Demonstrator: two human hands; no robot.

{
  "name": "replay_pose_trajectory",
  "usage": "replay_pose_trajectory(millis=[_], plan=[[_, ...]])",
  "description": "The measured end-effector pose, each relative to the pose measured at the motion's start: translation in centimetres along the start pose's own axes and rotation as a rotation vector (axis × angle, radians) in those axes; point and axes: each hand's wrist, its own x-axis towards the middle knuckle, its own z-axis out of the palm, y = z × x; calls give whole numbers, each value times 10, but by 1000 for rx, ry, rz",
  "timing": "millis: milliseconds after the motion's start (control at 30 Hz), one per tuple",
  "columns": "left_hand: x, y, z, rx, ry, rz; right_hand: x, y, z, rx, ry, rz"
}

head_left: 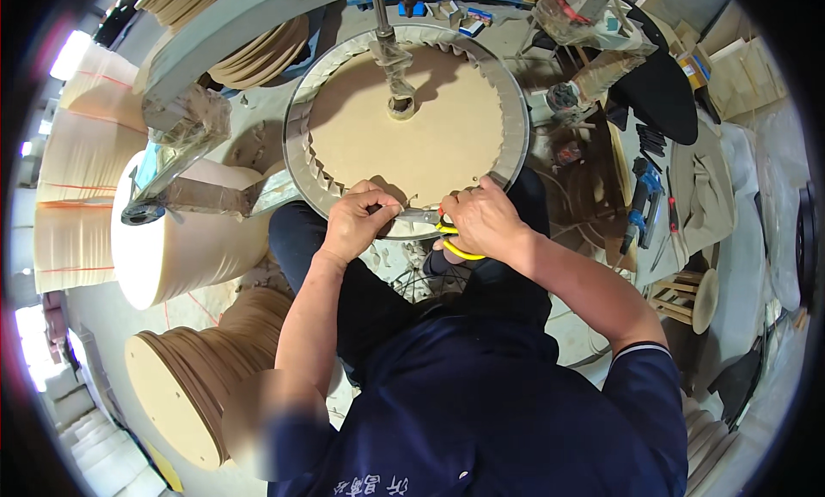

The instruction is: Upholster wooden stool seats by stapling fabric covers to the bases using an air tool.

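In front of me is a round tan board (344,110) ringed by pale, pleated material (302,145) folded in over its edge, inside a wide clear rim. At the near edge of this ring my left hand (357,220) is closed in a pinch; what lies between its fingertips is mostly hidden. My right hand (485,222) grips scissors (461,250) with yellow handles. Their metal blades point left, toward my left fingertips, low over the near edge of the board. A metal rod (381,16) comes down to a round collar (400,108) on the board's upper middle.
Jointed metal arms wrapped in plastic stand left (206,196) and right (593,76) of the board. Stacks of tan discs (176,394) and a large pale roll (185,248) fill the left. A blue and black tool (643,196) lies on the right-hand bench beside a red-handled screwdriver (672,203).
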Motion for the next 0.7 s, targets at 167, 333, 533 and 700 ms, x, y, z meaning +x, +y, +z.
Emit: replay_pose_trajectory(millis=[167, 333, 533, 700], plan=[[5, -9, 9, -52, 79, -27, -2, 5, 11, 13, -105, 42], [7, -7, 12, -602, 181, -267, -10, 11, 4, -13, 65, 6], [-3, 13, 19, -793, 180, -325, -5, 15, 9, 9, -2, 10], [-3, 0, 27, -995, 314, -295, -11, 20, 6, 56, -160, 41]])
